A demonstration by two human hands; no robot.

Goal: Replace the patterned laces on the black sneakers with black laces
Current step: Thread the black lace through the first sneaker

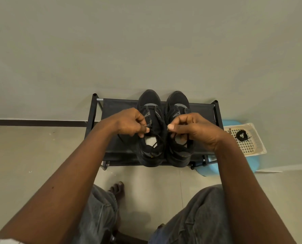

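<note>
Black low-top sneakers (149, 101) on dark fabric rack (115, 110), toes far, long axes near-far | I see left hand (129, 123) pinching thin black lace (160, 136) | right hand (194, 131) pinching it too

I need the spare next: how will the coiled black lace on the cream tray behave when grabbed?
Probably floppy: the coiled lace lies in a loose bundle with an end trailing, so it may unravel when lifted. Likely very light, being thin cord. An end might snag in the holes of the tray.
</note>
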